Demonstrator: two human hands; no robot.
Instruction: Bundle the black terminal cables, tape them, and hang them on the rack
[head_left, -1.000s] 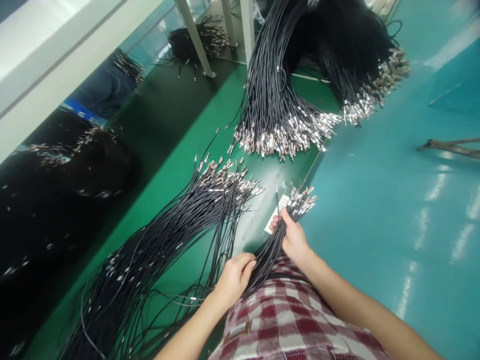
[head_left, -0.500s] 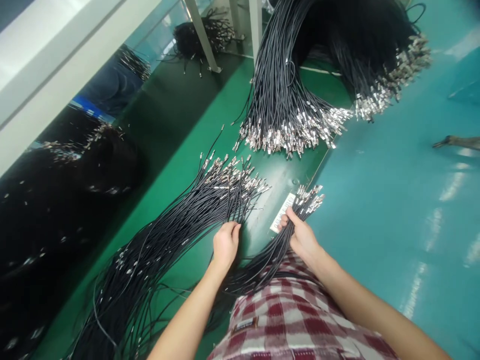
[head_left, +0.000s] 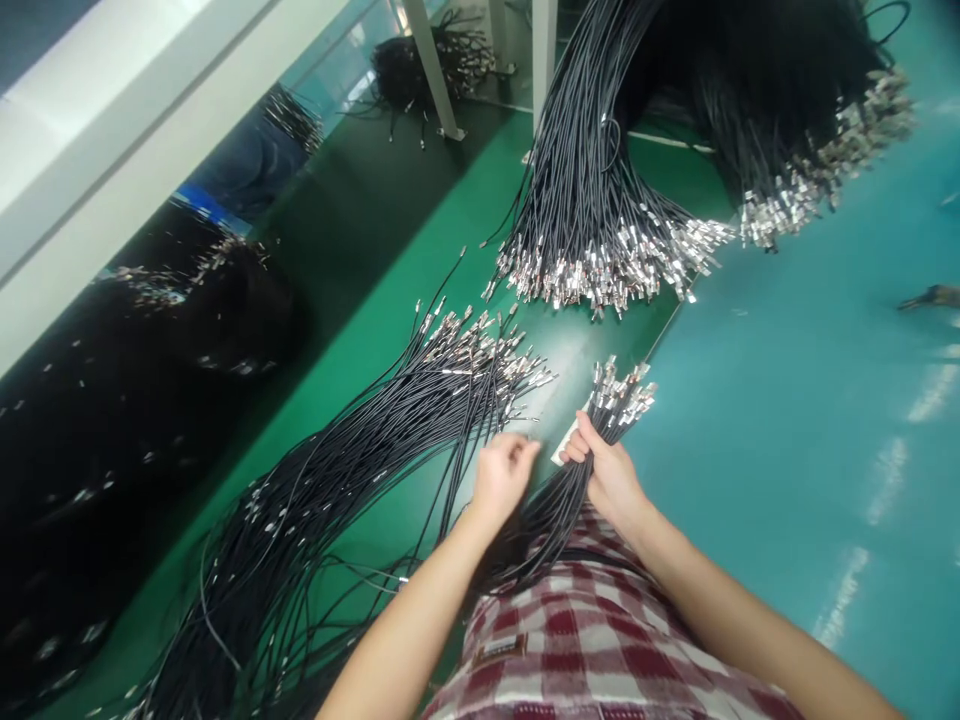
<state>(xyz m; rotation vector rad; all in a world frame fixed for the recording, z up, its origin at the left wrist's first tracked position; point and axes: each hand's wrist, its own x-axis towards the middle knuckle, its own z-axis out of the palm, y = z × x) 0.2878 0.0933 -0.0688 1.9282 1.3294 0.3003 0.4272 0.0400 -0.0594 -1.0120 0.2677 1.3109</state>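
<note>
Right hand [head_left: 604,462] is clamped on a bundle [head_left: 616,402], tag [head_left: 567,441] alongside. Left hand [head_left: 507,470], 9 o'clock from that, is curled up, can't tell if gripping. Wire pile [head_left: 579,180] at 12.

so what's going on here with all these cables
A person in a checked garment grips a bunch of black cables in the right hand, near its metal ends. The left hand is close by, fingers curled; whether it pinches a cable is unclear. A loose spread of cables lies on the left, a thick bundle farther ahead.
</note>
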